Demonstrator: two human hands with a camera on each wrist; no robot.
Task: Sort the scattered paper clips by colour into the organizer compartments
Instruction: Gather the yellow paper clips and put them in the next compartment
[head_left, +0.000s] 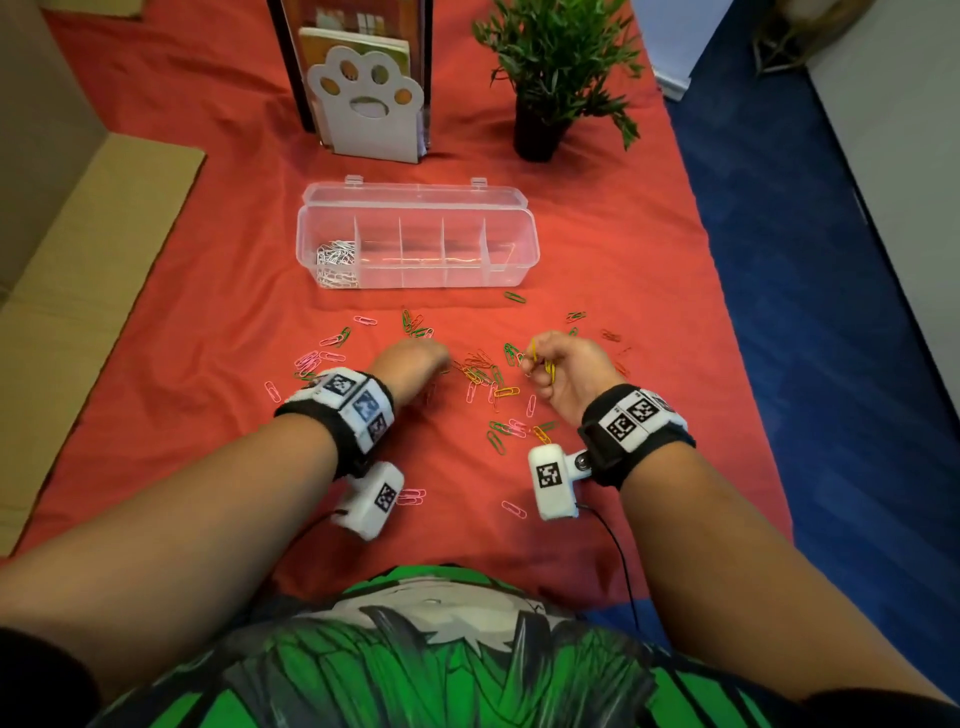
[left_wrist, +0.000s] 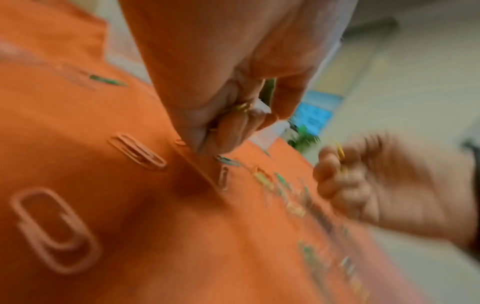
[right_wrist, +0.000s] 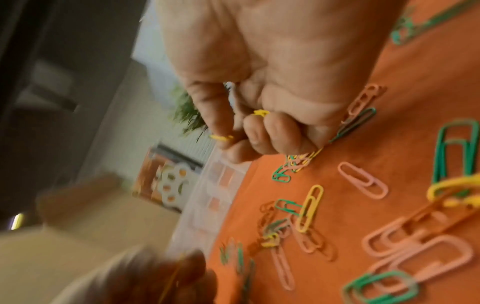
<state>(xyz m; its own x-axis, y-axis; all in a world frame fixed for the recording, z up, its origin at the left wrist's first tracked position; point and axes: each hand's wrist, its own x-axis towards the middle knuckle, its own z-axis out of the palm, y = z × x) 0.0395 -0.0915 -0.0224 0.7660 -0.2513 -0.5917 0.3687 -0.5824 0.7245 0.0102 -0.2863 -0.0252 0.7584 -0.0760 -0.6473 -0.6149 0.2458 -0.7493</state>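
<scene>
- Green-printed shirt (head_left: 415, 670) fills the bottom of the head view; both forearms reach out over the red cloth (head_left: 208, 249)
- Right hand (head_left: 563, 366) has its fingers curled round a few yellow clips (head_left: 549, 370); it hangs just above the cloth; another yellow clip (right_wrist: 222, 137) is pinched at the fingertips
- Left hand (head_left: 410, 364) is down among the scattered paper clips (head_left: 488, 374), fingers curled; the blurred left wrist view shows something yellowish (left_wrist: 239, 108) held in them
- Pink, green, yellow and orange clips lie loose on the cloth, between the hands and around them
- Clear organizer (head_left: 524, 244) stands open beyond them; white clips (head_left: 337, 265) fill its leftmost compartment
- Paw-shaped holder (head_left: 363, 98) and potted plant (head_left: 561, 62) stand behind it
</scene>
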